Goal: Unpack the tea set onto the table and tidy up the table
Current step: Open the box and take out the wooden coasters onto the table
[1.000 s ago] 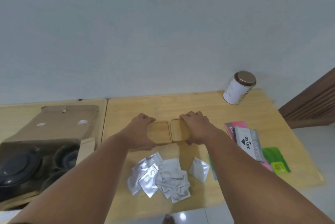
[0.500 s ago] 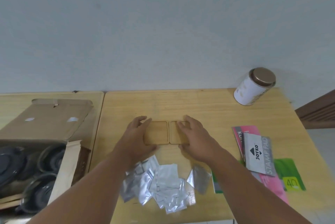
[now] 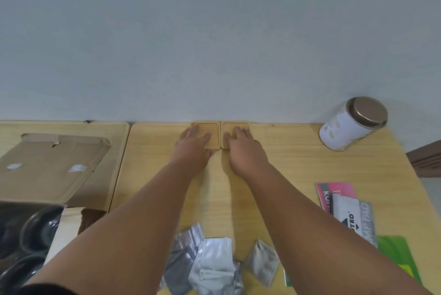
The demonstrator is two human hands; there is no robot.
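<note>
Fig. My left hand (image 3: 194, 144) and right hand (image 3: 241, 146), each laid flat with straight, slightly spread fingers, press down on one wooden coaster apiece: the left coaster (image 3: 212, 129) under my left fingers, the right coaster (image 3: 230, 125) under my right. Neither hand pinches or curls round anything.

A second ago the two coasters lay mid-table, close in front of me, gripped at their outer edges. I have since slid them forward, and they now sit side by side, edges nearly touching, at the far rim of the table (image 3: 298, 163) against the wall (image 3: 214, 44).

Behind my wrists lies a heap of foil sachets (image 3: 214, 261). Well out from my left hand stands the cardboard box (image 3: 47, 168), with dark tea ware (image 3: 35, 230) inside it. Beyond my right hand stands a tin (image 3: 350, 125).

In my judgement the coasters are now placed. The box remains to be emptied and the sachets cleared.
</note>
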